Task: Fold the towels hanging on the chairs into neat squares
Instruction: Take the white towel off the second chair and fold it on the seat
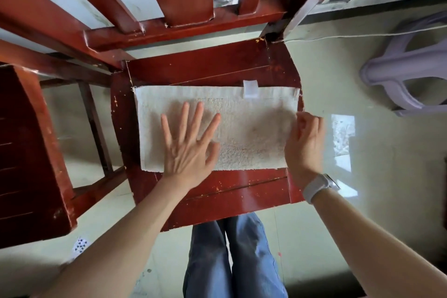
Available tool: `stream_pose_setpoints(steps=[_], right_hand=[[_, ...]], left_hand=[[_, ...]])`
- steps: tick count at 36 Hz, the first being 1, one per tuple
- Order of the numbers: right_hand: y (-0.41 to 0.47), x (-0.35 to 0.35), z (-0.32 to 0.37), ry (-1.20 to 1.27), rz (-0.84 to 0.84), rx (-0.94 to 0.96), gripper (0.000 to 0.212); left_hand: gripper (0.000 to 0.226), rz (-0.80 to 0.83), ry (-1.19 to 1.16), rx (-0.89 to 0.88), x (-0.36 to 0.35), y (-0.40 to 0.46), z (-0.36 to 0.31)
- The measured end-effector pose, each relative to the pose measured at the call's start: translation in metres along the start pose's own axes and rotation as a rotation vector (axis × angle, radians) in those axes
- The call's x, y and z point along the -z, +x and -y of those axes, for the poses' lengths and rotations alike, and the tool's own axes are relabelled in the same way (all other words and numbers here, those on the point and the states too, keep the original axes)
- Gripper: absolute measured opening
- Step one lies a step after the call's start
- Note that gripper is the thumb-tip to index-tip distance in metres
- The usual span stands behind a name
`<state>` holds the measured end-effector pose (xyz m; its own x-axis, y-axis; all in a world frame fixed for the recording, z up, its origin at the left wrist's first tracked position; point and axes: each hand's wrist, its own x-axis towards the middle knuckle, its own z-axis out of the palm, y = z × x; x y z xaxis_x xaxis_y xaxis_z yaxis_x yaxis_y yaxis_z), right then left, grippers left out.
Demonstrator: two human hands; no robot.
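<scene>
The towel [217, 128] lies flat as a wide rectangle on the red chair seat [200, 70], already folded at least once by the look of it, its tag toward the chair back so the long edges run square to the person. The left hand [187, 147], fingers straight and spread, presses down on the towel's left half, probably to pin it. The right hand [305, 143] curls its grip around the towel's right edge, seemingly ready to fold that end across.
</scene>
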<state>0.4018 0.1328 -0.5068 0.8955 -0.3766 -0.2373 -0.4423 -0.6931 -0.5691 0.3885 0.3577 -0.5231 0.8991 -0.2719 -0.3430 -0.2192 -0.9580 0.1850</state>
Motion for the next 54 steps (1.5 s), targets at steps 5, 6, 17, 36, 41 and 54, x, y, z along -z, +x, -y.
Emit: stream_pose_setpoints(steps=[5,6,17,36,41,54], right_hand=[[0.004,-0.002,-0.008,-0.069,0.103,-0.284,0.022],[0.008,-0.003,-0.008,-0.098,0.127,-0.308,0.023],[0.019,-0.006,-0.004,-0.203,0.294,-0.327,0.019],[-0.025,-0.038,0.168,0.199,0.87,0.151,0.02],[0.007,-0.055,0.168,-0.191,0.61,0.527,0.032],[0.044,-0.095,0.193,-0.601,0.831,0.588,0.045]], left_hand=[[0.063,0.075,0.02,0.077,-0.012,-0.014,-0.005],[0.063,0.084,0.022,0.084,-0.014,-0.014,-0.004],[0.062,0.115,-0.052,0.068,-0.003,-0.01,-0.005],[0.025,-0.202,-1.953,1.032,0.041,-0.059,0.023],[0.049,-0.21,-1.68,1.001,0.028,-0.066,0.019],[0.025,-0.618,-1.043,0.829,0.023,-0.064,0.002]])
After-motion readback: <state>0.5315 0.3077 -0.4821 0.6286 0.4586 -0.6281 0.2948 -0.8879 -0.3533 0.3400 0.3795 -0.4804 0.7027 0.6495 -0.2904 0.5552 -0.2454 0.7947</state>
